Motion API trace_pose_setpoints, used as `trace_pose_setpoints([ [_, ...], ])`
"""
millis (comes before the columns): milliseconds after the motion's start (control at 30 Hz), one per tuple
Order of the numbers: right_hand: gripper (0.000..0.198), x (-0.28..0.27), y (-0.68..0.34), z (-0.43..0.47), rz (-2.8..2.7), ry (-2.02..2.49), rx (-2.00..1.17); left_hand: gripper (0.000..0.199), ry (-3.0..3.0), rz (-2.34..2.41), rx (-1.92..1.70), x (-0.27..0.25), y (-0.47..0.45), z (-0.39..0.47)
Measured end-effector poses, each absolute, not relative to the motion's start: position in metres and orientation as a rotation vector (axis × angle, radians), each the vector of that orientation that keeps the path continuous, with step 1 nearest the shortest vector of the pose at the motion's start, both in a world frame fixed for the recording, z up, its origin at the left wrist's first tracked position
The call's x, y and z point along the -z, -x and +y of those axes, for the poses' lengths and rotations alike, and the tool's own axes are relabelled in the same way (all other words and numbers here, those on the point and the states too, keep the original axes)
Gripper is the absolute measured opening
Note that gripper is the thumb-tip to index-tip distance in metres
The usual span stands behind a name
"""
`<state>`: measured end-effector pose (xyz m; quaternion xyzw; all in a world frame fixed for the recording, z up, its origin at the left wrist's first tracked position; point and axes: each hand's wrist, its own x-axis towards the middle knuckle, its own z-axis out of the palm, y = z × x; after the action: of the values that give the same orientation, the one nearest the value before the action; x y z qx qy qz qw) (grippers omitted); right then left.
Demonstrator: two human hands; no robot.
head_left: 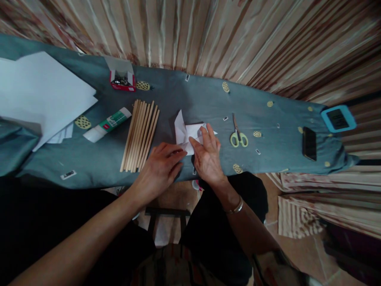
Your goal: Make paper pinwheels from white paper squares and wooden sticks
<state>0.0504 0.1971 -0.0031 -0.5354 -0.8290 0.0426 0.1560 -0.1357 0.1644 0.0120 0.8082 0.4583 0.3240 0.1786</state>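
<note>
A small white paper pinwheel, with one corner standing up at the upper left, lies on the cloth in front of me. My left hand pinches its lower left corner between thumb and fingers. From the right, my right hand grips the paper, one fingertip near its middle and the other fingers bent over its right side. Both hands partly cover the paper. Just left of my left hand lie several wooden sticks side by side. Scissors with light green handles rest to the right.
A green and white glue stick lies left of the sticks. Behind it stands an open red box of small metal pieces. White paper sheets cover the far left. A black phone and a blue-framed device sit far right on the tablecloth.
</note>
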Motion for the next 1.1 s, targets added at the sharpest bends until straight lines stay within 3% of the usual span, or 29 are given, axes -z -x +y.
trace_pose_setpoints([
  [500,0.047,0.011,-0.047,0.194,-2.437,1.485,-0.124,0.020,-2.139,1.405,-1.046,-0.037,0.156,0.168],
  [867,0.042,0.001,-0.058,0.198,-2.234,1.473,-0.232,0.020,-2.127,1.441,-1.097,-0.038,0.156,0.175],
  [1100,0.040,0.000,-0.058,0.197,-2.269,1.499,-0.140,0.021,-2.107,1.480,-1.051,-0.040,0.157,0.176],
])
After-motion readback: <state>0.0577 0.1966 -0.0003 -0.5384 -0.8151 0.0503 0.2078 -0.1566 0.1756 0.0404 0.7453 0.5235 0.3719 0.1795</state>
